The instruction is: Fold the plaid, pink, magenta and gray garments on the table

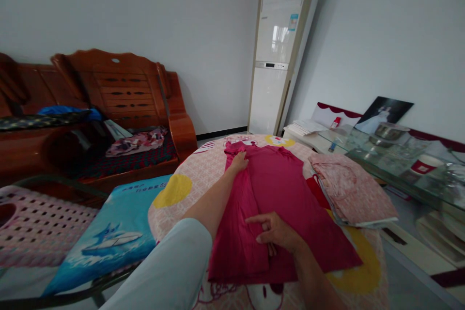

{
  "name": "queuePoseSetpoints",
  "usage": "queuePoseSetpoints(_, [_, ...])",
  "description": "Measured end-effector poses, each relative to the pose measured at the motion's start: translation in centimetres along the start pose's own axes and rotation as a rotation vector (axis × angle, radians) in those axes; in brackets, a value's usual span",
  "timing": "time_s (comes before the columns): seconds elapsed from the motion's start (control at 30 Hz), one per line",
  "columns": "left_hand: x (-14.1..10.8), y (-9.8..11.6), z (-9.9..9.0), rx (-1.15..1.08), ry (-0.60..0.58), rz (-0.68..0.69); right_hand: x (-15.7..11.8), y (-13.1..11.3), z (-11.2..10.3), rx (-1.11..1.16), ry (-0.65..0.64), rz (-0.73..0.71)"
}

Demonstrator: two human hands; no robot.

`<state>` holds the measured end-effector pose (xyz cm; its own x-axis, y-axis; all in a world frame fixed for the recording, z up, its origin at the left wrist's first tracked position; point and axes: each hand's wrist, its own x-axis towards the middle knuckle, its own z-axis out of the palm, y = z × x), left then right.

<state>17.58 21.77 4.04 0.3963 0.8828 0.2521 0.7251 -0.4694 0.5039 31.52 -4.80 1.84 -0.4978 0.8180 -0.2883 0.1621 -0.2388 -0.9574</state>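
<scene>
A dark pink garment (279, 179) lies spread on a round table covered by a patterned cloth (203, 164). Its left side is folded inward in a long strip. My left hand (240, 161) reaches to the far left part of the garment, its fingers closed on the fabric near the shoulder edge. Close to the near hem, my right hand (278, 232) rests over the folded strip, index finger stretched out and thumb apart, the other fingers bent. To the right lies a folded stack of light pink patterned clothes (352, 186).
A wooden sofa (123, 87) stands at left, with crumpled cloth on it. Nearer is a pink woven chair (43, 225) with a blue cushion (116, 227). A tall air conditioner (272, 82) fills the corner. At right, a glass-topped cabinet (385, 160) carries bowls and a photo.
</scene>
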Motion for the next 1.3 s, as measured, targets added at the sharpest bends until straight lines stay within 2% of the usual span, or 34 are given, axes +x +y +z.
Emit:
queuePoseSetpoints(0.13, [0.1, 0.2, 0.1, 0.012, -0.07, -0.016, -0.2, 0.2, -0.4, -0.073, 0.019, 0.06])
queuePoseSetpoints(0.3, [-1.6, 0.3, 0.5, 0.0, -0.103, 0.042, -0.5, -0.4, -0.1, -0.226, 0.089, 0.102])
queuePoseSetpoints(0.4, [-3.7, -0.3, 0.8, 0.018, -0.078, 0.086, -0.9, -0.9, 0.0, -0.332, 0.119, 0.158])
queuePoseSetpoints(0.6, [-9.3, -1.5, 1.6, 0.106, -0.09, 0.094, -1.4, -1.4, -0.1, -0.403, 0.086, 0.187])
queuePoseSetpoints(0.67, [-10.3, -1.2, 1.5, 0.148, -0.104, 0.096, -1.3, -1.7, 0.0, -0.424, 0.162, 0.134])
queuePoseSetpoints(0.77, [-11.3, 0.1, 1.5, 0.164, -0.104, 0.1, -0.7, -1.9, 0.8, -0.415, 0.315, -0.062])
queuePoseSetpoints(0.83, [-12.2, 1.3, 1.8, 0.165, -0.117, 0.129, -0.1, -1.7, 1.6, -0.371, 0.265, -0.089])
queuePoseSetpoints(0.93, [-14.0, 2.7, 2.4, 0.195, -0.145, 0.179, 0.7, -0.9, 2.9, -0.358, 0.139, -0.002])
queuePoseSetpoints(1.0, [-14.8, 3.2, 2.5, 0.221, -0.145, 0.193, 1.0, -0.3, 3.1, -0.346, 0.131, 0.026])
queuePoseSetpoints(1.07, [-15.3, 3.4, 2.5, 0.234, -0.14, 0.19, 0.9, 0.0, 2.3, -0.305, 0.217, -0.018])
queuePoseSetpoints(1.1, [-15.4, 3.5, 2.4, 0.233, -0.14, 0.195, 0.7, 0.0, 1.5, -0.307, 0.305, -0.06])
queuePoseSetpoints(1.2, [-15.8, 3.9, 2.5, 0.212, -0.188, 0.28, -0.8, -0.3, -2.1, -0.521, 0.741, -0.14])
queuePoseSetpoints(1.27, [-16.2, 4.2, 2.8, 0.207, -0.243, 0.365, -2.2, -0.4, -4.7, -0.795, 1.027, -0.058])
queuePoseSetpoints(1.3, [-16.4, 4.3, 3.0, 0.214, -0.262, 0.392, -2.8, -0.4, -5.9, -0.912, 1.119, 0.026])
